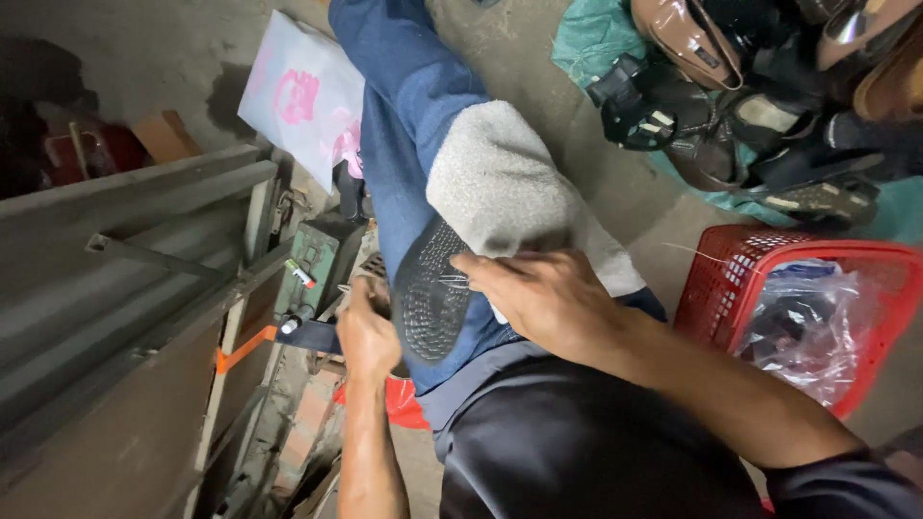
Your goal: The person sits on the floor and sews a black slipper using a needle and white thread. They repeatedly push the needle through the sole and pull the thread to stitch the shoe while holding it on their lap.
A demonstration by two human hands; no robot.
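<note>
A shoe with a dark studded sole (pixel 430 298) rests on my lap, against a grey cloth (pixel 500 183) laid over my blue-jeaned knee. My left hand (pixel 368 332) grips the sole's left edge. My right hand (pixel 543 293) lies on the sole's right side, its fingertips pinched at a thin needle or thread by the sole's rim. A pale thread (pixel 697 256) runs off to the right from that hand.
A red plastic basket (pixel 731 274) with a clear bag in it stands at right. Several shoes and sandals (pixel 740 106) lie on a teal sheet at top right. A grey metal-and-wood frame (pixel 144 250) and a green tool box (pixel 317 264) are at left; a white bag (pixel 303 91) lies behind.
</note>
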